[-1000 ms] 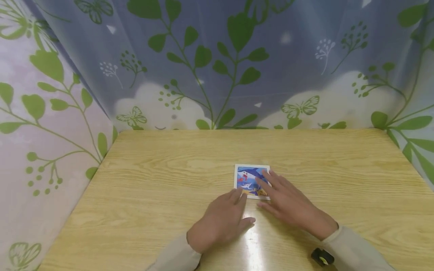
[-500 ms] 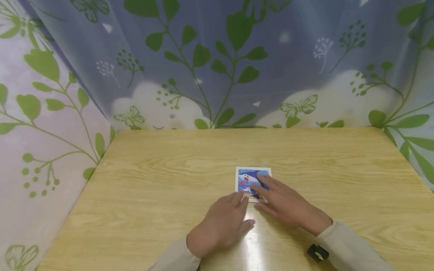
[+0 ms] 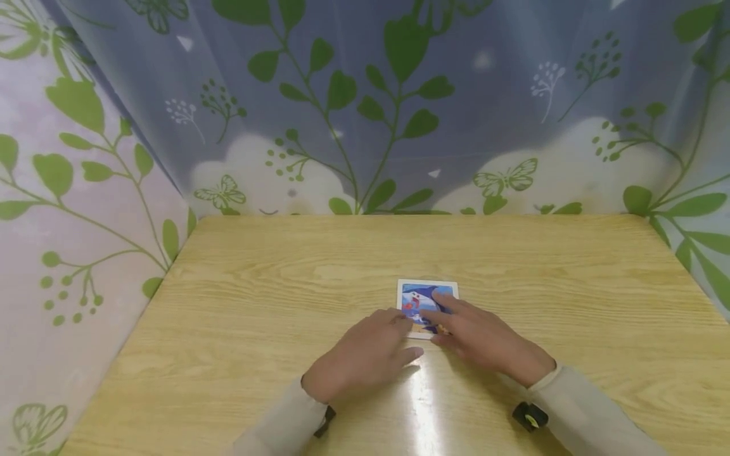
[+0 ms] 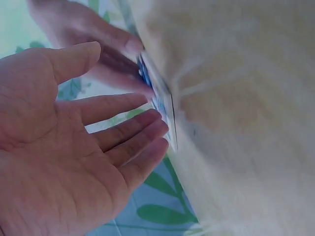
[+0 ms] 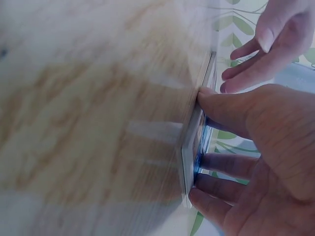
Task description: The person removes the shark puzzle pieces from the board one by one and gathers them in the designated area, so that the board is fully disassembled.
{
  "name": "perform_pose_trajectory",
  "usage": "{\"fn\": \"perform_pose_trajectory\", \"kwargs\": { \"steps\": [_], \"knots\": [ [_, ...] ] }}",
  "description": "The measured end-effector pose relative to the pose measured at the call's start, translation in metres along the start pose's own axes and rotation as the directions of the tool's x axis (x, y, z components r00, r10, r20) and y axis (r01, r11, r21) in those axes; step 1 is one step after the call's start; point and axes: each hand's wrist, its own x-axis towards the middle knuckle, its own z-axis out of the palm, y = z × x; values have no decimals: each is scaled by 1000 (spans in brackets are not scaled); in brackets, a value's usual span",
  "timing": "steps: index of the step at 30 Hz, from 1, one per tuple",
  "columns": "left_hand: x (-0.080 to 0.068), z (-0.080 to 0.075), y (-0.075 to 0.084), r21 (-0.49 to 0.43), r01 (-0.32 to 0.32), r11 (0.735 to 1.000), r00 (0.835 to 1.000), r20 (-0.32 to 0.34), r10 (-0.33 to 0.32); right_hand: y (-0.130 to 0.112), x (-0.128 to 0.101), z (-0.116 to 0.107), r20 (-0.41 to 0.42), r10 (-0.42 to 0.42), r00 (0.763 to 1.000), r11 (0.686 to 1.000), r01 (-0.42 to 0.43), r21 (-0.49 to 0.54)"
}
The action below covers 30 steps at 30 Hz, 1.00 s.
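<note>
A small square picture board [image 3: 421,292] with a white border lies flat on the wooden table; its print shows a blue shark. My right hand [image 3: 489,339] rests over its right side, fingers fairly straight with fingertips on the print, and in the right wrist view the thumb [image 5: 221,103] lies at the board's near edge. At the lower left corner, the fingertips of my left hand [image 3: 362,354] overlap the board, its thumb held apart. In the left wrist view those fingers stretch loosely toward the board's edge [image 4: 170,115]. Both hands cover the lower part of the print.
The wooden table [image 3: 274,272] reaches back to a blue curtain [image 3: 365,126] with green leaves. A pale leaf-printed curtain [image 3: 74,190] hangs along the left side. Dark wrist devices [image 3: 530,416] sit at both sleeves.
My right hand has slid a little left over the board. My left hand has shifted slightly up, its fingertips now further over the board's lower left corner.
</note>
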Motion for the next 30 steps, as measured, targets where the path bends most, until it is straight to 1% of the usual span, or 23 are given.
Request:
{"fn": "perform_pose_trajectory", "kwargs": {
  "steps": [6,8,10,13,16,20,24,30],
  "knots": [
    [12,-10,-13,-113,39,993,999,-26,-42,1,2,0,-3,-13,1000,1000,13,-1],
    [17,-13,-17,-142,60,988,997,-44,-66,1,3,0,-3,-17,1000,1000,17,-1],
    [23,-14,-20,-169,83,982,992,-79,-97,2,4,1,-4,-22,1000,1000,22,-2],
    [33,-14,-25,-215,124,969,980,-129,-154,3,6,1,2,-26,1000,1000,26,-1],
    [44,-13,-28,-242,163,956,963,-171,-208,3,7,0,14,-20,1000,1000,20,-3],
    [57,-11,-31,-249,201,947,943,-212,-256,5,10,-1,22,-7,1000,1000,7,-10],
    [68,-9,-33,-249,228,941,930,-230,-286,7,13,-3,32,-3,999,1000,3,-10],
    [76,-8,-34,-265,258,929,918,-234,-321,11,17,-5,40,-8,999,1000,8,-1]
  ]
}}
